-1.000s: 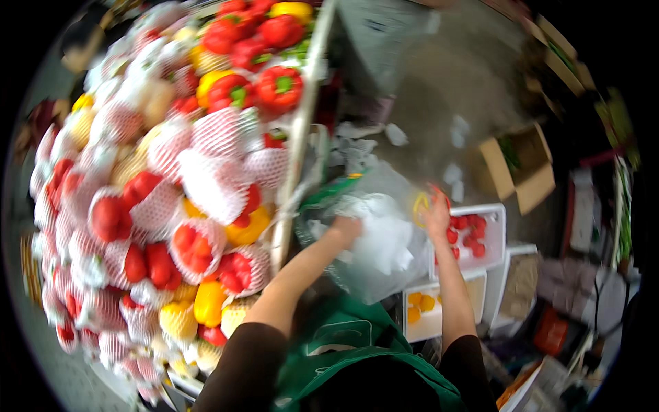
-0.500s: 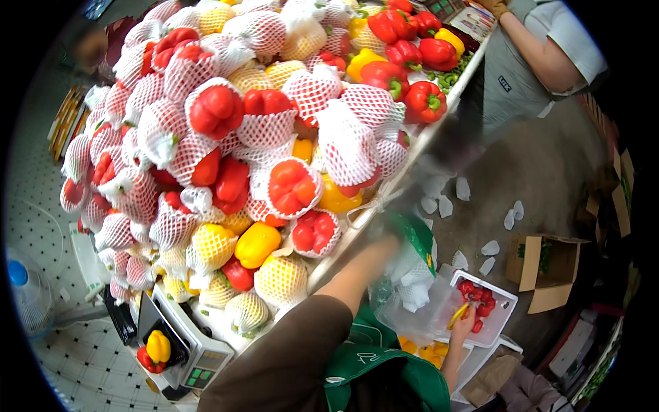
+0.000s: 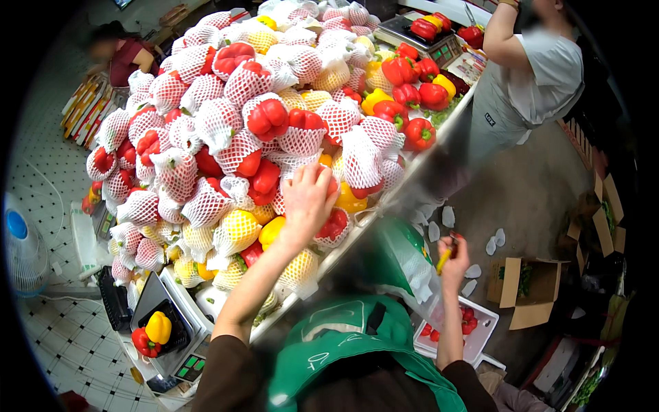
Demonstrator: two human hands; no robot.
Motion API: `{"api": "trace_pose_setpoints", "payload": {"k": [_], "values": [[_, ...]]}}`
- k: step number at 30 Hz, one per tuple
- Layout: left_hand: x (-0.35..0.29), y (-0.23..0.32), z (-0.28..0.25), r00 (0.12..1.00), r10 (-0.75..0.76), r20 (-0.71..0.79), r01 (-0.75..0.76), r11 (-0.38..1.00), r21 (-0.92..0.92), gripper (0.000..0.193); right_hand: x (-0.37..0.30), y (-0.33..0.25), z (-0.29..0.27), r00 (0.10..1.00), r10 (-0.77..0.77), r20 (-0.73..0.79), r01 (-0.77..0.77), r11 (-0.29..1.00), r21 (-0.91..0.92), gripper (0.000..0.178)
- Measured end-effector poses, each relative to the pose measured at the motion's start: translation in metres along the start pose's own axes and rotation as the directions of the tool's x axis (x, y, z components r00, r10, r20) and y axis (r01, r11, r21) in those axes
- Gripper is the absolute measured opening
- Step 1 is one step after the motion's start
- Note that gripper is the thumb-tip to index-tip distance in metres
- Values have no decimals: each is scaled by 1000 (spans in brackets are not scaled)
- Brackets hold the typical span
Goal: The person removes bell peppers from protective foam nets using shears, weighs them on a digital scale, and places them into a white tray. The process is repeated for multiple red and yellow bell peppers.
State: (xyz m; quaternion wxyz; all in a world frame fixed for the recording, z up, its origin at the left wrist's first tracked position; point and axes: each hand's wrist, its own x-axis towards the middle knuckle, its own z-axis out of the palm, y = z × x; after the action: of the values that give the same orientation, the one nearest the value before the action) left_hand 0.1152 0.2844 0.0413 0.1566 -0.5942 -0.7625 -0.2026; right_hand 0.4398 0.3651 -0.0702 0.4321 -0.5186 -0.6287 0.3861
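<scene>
A big heap of red and yellow bell peppers (image 3: 268,123), many in white foam net sleeves, fills the table. My left hand (image 3: 307,200) lies flat on the heap's near side, fingers apart, touching a netted red pepper (image 3: 335,225). My right hand (image 3: 454,259) is off the table's edge to the right, closed on a small yellow tool (image 3: 443,261). A clear plastic bag with green print (image 3: 406,264) hangs between my hands, in front of my green apron (image 3: 343,343).
A scale (image 3: 168,336) at the near left corner carries a yellow and a red pepper. A second scale (image 3: 425,38) stands at the far end beside a person in a grey shirt (image 3: 532,75). On the floor: white tray (image 3: 480,336), cardboard box (image 3: 528,292), fan (image 3: 20,247).
My left hand left the plastic bag and reached up onto the pepper heap. My head turned left, so the heap now fills the view. My right hand stayed low by the tray.
</scene>
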Motion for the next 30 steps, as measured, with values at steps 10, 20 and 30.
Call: {"api": "trace_pose_setpoints", "payload": {"k": [10,20,30], "values": [[2,-32,-2,900,-197,388,288,938,-191,75,4,-92,144,885,-330,329,253,933,255,36],[-65,-33,-41,866,-483,132,350,395,-849,82,-13,-147,181,839,-376,393,267,914,304,32],[-203,-56,-117,507,-836,210,-11,-250,-968,69,-71,-214,217,766,-388,512,5,800,599,19]]}}
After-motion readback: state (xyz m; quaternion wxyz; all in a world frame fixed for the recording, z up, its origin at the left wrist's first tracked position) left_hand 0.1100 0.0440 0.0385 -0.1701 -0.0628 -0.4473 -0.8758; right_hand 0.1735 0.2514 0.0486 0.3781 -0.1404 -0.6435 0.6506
